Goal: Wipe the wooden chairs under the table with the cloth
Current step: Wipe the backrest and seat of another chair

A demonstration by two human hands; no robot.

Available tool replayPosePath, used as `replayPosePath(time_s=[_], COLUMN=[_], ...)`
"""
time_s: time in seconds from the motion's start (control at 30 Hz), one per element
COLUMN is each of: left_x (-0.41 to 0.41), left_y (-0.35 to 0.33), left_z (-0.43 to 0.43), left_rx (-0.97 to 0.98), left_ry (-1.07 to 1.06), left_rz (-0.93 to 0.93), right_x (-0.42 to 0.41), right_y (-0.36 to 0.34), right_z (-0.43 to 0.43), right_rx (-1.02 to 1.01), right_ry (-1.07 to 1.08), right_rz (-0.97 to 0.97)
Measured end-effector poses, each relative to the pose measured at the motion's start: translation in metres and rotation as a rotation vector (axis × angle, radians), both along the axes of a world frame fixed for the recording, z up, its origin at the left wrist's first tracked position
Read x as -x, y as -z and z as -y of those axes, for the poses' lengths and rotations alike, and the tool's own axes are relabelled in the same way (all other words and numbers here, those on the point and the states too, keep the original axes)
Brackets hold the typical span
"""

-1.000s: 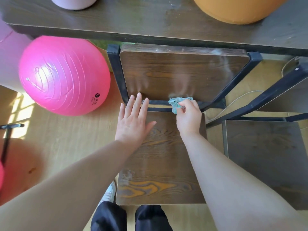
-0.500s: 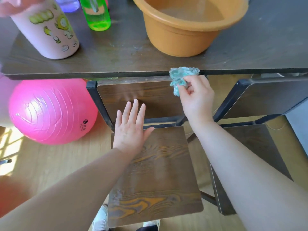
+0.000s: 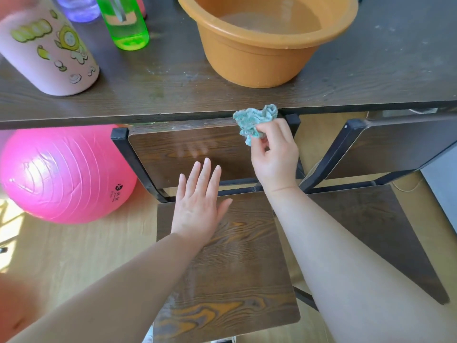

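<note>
A dark wooden chair (image 3: 230,263) with a black metal frame stands in front of me, its backrest (image 3: 173,149) tucked under the table edge. My left hand (image 3: 200,206) lies flat with straight fingers on the back part of the seat. My right hand (image 3: 274,154) pinches a crumpled teal cloth (image 3: 254,120) at the top right corner of the backrest, just below the table edge. A second wooden chair (image 3: 371,219) stands to the right, partly hidden by my right arm.
The dark wooden table (image 3: 173,78) carries an orange basin (image 3: 262,45), a pink printed bottle (image 3: 47,50), a green bottle (image 3: 123,23) and a purple one (image 3: 76,6). A pink exercise ball (image 3: 61,174) lies on the wood floor at the left.
My right hand has lifted the cloth from the seat's back edge up to the top of the backrest. My view has risen, so the tabletop shows. The left hand stays on the seat.
</note>
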State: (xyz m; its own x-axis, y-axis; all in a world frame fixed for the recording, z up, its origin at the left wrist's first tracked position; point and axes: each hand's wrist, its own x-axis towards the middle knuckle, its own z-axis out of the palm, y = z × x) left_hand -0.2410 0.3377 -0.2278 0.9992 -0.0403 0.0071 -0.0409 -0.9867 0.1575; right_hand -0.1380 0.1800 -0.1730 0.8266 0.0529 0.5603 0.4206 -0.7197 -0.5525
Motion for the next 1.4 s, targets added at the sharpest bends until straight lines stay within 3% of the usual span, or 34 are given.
replayPosePath(time_s=[0.3,0.7,1.17,1.4], left_x=[0.010,0.021,0.005,-0.009], left_y=[0.023,0.023,-0.016,-0.016], left_z=[0.001,0.005,0.028,0.029], left_rx=[0.006,0.049,0.088,0.086], left_ry=[-0.007,-0.028,-0.008,-0.020], left_rz=[-0.069,-0.064,0.055,0.038], right_x=[0.028,0.043,0.023,-0.002], right_y=[0.075,0.101,-0.007,-0.007], right_z=[0.004,0.006,0.041,0.038], right_rx=[-0.020,0.028,-0.230,-0.163], right_ry=[0.100,0.257,0.233,0.189], right_rz=[-0.267,-0.669,-0.293,-0.196])
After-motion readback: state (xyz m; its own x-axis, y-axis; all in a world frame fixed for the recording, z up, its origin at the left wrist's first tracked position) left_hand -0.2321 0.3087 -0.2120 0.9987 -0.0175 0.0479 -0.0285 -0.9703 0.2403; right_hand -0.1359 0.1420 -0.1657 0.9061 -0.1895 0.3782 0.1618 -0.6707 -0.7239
